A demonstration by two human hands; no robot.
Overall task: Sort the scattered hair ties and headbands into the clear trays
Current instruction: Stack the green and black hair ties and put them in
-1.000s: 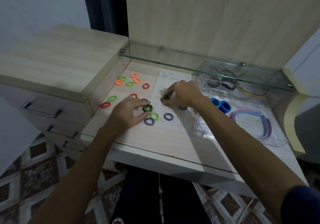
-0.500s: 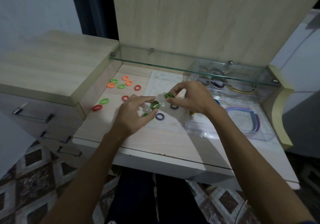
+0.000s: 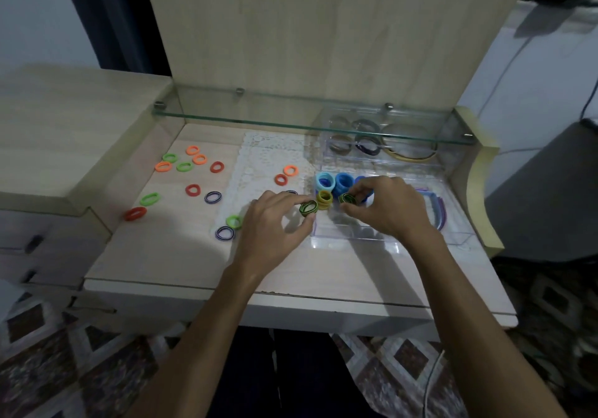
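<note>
Both hands are occupied: a small stack of green-and-black hair ties [image 3: 308, 207] is pinched by the left hand [image 3: 271, 223] just beside the near tray's left edge, and a second green-and-black stack [image 3: 348, 198] is pinched between thumb and fingertips of the right hand [image 3: 386, 210] over the near clear tray [image 3: 385, 243]. Part of the sorting can be judged as done: light blue ties [image 3: 324, 182], darker blue ties [image 3: 343, 183] and a yellow-green bundle [image 3: 324, 199] are already stood on edge at the left end of that tray, and purple headbands [image 3: 439, 208] lie at its right end. In the far clear tray [image 3: 382, 145], seen through the glass shelf [image 3: 310, 118], dark ties and a yellow headband [image 3: 409, 156] are held. Much is left on the bench [image 3: 181, 255]: orange, green and red ties [image 3: 191, 162] are scattered at the back left, a red tie [image 3: 135, 213] and a green one [image 3: 149, 199] sit nearer the left edge, two orange ties [image 3: 286, 175] rest on the lace mat [image 3: 262, 158], and purple ties [image 3: 224, 233] with another green tie [image 3: 234, 221] lie near the left hand. The task is judged as roughly midway, with the two held stacks next for the tray.
</note>
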